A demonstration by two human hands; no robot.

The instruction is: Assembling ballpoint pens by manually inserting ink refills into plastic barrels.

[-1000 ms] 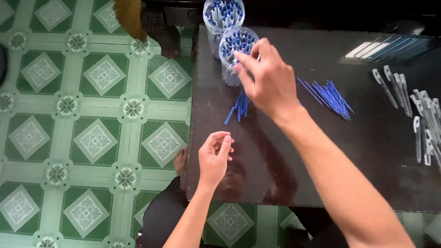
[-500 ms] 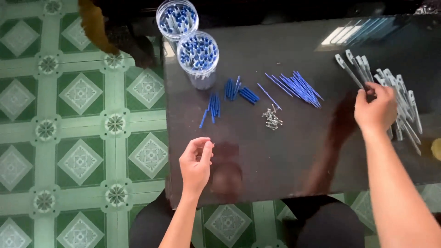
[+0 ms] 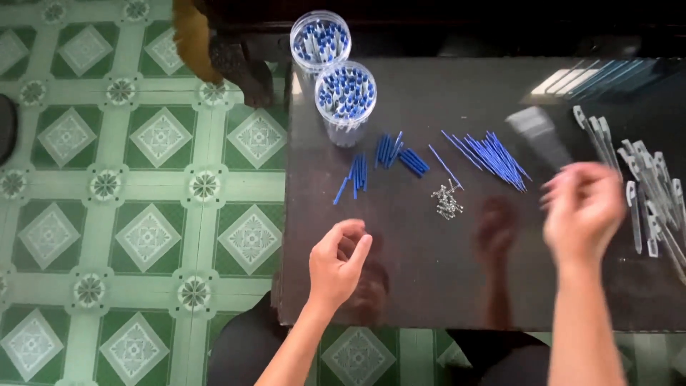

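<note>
Two clear round tubs [image 3: 345, 96] of blue-capped pens stand at the table's [image 3: 400, 286] far corner; left hand [image 3: 337, 263] loosely curled, empty; right hand [image 3: 582, 211] blurred, grasping a clear pen barrel [image 3: 539, 136].

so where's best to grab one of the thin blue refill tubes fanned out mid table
Probably pinch a thin blue refill tube near its lower right end, coming from above on the right hand side. The tubes lie flat on the dark glossy table, and their ends splay apart there, leaving finger room.

Two clear tubs [image 3: 321, 39] of pens, two hands [image 3: 337, 264], one dark table [image 3: 400, 279].
</note>
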